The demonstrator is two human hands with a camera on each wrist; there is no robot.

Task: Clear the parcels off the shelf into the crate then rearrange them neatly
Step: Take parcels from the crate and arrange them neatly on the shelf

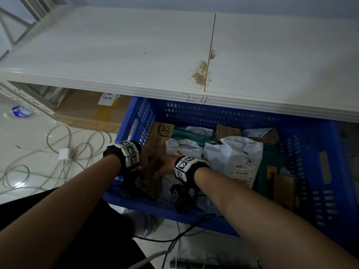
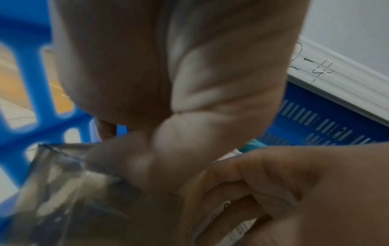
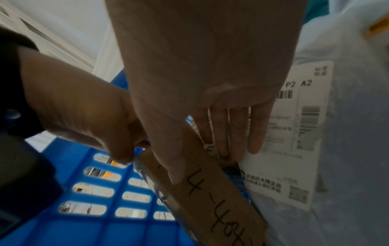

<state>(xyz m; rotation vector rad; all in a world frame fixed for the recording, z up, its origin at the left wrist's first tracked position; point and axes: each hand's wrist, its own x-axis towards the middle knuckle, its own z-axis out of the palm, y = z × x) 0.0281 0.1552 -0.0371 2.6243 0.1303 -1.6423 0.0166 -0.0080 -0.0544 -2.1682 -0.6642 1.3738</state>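
left hand, right hand gripping parcel, crate

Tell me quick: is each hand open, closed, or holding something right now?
Left hand: closed on an edge of the cardboard parcel.
Right hand: closed on the same cardboard parcel, thumb on its face.

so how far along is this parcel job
Clearing looks done: the shelf in view is bare, and the blue crate is loaded. In hand: the left hand and right hand both grip a cardboard parcel by the crate's left wall. Left to do: the white bags and brown boxes lie jumbled, not yet neat.
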